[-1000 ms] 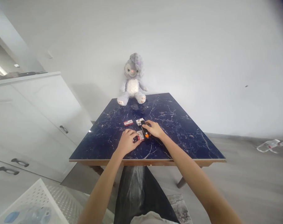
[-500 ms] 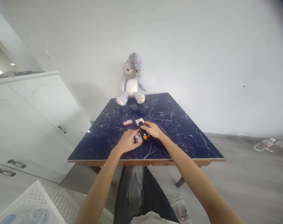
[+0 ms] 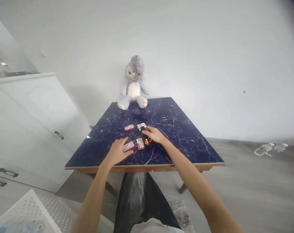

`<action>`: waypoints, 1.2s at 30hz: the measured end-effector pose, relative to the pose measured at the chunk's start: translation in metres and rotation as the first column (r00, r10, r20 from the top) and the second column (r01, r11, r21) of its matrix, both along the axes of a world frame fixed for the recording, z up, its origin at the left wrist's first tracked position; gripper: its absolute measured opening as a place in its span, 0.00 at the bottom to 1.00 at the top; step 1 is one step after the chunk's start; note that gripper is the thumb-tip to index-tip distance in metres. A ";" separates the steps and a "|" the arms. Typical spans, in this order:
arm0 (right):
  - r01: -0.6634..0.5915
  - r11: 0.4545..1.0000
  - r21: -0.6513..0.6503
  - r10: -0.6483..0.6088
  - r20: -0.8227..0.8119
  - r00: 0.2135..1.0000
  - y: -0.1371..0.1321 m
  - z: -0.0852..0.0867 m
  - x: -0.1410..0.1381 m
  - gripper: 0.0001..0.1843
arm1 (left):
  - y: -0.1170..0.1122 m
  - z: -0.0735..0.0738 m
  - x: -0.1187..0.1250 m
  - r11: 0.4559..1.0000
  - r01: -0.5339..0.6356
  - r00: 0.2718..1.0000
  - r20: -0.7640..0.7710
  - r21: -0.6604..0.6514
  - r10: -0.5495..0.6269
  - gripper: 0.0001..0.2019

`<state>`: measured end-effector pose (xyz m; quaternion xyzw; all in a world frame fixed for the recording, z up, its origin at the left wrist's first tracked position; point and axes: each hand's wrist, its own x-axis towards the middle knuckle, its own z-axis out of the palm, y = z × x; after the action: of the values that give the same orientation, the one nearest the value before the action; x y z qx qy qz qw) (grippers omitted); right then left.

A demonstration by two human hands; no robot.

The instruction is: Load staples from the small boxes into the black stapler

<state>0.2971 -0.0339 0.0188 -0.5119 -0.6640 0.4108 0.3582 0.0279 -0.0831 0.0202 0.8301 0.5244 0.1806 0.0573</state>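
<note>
Holding the black tool (image 3: pixel 144 138) is the right hand (image 3: pixel 155 134) alone: the left hand (image 3: pixel 116 151) has moved off toward 9 o'clock, spread around one box (image 3: pixel 128 146), pinch unclear, baring a second box (image 3: pixel 140 143) at the tool's 8 o'clock. A white box (image 3: pixel 140 126) lies at 12.

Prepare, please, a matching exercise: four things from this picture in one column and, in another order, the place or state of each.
Things:
1. Plush toy
2. Black device
3. Bottles
4. Left hand

Places and states:
A. On the floor
B. In the right hand
C. With a box between thumb and fingers
D. Seated on the table, at its far side

Right pairs: 1-D, 2-B, 3-A, 4-C
</note>
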 end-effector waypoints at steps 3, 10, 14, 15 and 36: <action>-0.009 1.000 0.011 0.009 -0.007 1.000 0.000 -0.001 0.000 0.20 | 0.002 0.001 0.003 1.000 0.010 0.998 0.061 -0.008 -0.010 0.27; -0.025 0.999 0.022 0.025 -0.021 0.999 -0.001 -0.001 0.003 0.19 | 0.001 0.001 0.050 1.000 0.021 0.965 0.263 0.014 -0.023 0.21; -0.033 0.999 0.009 0.033 -0.018 0.999 0.000 -0.001 0.004 0.21 | -0.004 0.001 0.046 0.971 0.206 0.927 0.343 -0.121 -0.153 0.31; -0.035 0.999 0.008 0.035 -0.019 0.999 0.000 -0.001 0.004 0.21 | -0.003 0.002 0.043 0.963 0.233 0.924 0.339 -0.134 -0.177 0.32; -0.050 0.995 0.086 0.046 0.047 0.998 -0.001 0.000 0.006 0.18 | 0.032 0.007 0.064 0.958 0.234 0.970 0.103 -0.167 -0.219 0.60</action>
<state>0.3035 -0.0346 0.0190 -0.4887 -0.7014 0.3784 0.3550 0.0918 -0.0513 0.0276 0.8680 0.4370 0.1598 0.1735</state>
